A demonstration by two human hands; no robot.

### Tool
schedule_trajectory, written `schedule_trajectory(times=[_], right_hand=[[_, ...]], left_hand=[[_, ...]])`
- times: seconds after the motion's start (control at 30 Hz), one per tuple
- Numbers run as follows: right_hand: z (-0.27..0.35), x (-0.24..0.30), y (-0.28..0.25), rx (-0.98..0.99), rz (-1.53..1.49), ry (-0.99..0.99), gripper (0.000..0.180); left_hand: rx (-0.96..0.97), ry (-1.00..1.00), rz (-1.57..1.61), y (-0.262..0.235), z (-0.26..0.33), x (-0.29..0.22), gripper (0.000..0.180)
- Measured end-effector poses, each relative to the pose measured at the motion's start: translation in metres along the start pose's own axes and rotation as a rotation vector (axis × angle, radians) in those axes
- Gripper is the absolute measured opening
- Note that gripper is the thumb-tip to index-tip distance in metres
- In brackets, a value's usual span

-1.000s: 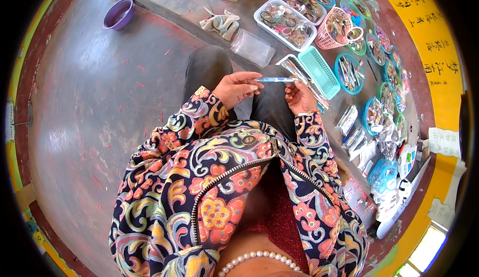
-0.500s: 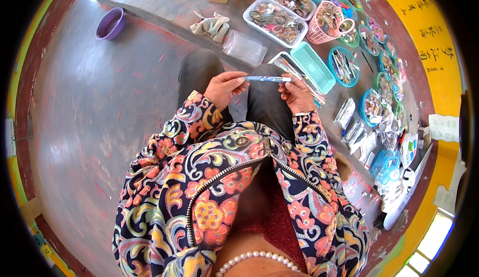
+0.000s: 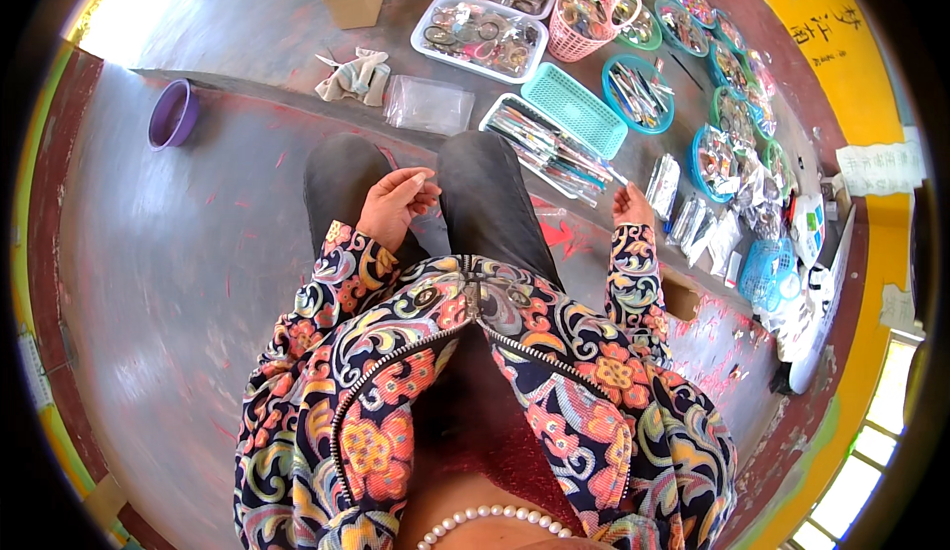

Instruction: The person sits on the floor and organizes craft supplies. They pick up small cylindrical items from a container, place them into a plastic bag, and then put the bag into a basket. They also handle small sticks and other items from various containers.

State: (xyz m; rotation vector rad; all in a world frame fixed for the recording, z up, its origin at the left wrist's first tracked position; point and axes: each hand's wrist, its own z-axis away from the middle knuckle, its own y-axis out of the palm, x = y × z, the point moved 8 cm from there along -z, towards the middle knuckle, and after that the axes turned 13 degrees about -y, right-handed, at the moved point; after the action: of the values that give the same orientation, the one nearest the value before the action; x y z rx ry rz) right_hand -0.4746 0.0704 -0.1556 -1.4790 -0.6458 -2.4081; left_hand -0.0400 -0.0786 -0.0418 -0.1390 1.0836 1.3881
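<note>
One pen (image 3: 617, 177) juts from the pinching right hand (image 3: 633, 206) toward the white tray (image 3: 522, 161).

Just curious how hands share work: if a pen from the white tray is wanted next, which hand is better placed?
Right, most likely: the right hand is beside the white tray, close to the pens. The left hand is farther off, beyond the right knee.

Before me, pens (image 3: 549, 144) are lying in a tray (image 3: 484, 124), a basket (image 3: 584, 114) is sitting just behind it, and a bowl (image 3: 175, 114) is resting off to my left.
</note>
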Motion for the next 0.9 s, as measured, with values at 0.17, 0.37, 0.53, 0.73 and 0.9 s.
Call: schedule_trajectory(times=[0.17, 0.37, 0.53, 0.73, 0.9], right_hand=[[-0.016, -0.043, -0.06, -0.056, 0.108, 0.083, 0.015], [0.004, -0.073, -0.023, -0.046, 0.214, 0.107, 0.016], [0.006, -0.085, -0.001, 0.006, 0.258, 0.156, 0.02], [0.016, -0.057, -0.006, -0.015, 0.587, 0.025, 0.025], [0.013, -0.049, -0.007, 0.099, 0.813, -0.006, 0.026]], left_hand=[[-0.003, -0.029, -0.011, 0.0, -0.005, 0.005, 0.02], [-0.051, -0.045, -0.026, -0.002, 0.002, 0.003, 0.021], [-0.051, -0.059, -0.039, -0.001, -0.004, 0.004, 0.02], [-0.061, -0.07, -0.032, -0.003, -0.002, 0.005, 0.02], [-0.054, -0.067, -0.042, -0.005, -0.004, 0.008, 0.02]])
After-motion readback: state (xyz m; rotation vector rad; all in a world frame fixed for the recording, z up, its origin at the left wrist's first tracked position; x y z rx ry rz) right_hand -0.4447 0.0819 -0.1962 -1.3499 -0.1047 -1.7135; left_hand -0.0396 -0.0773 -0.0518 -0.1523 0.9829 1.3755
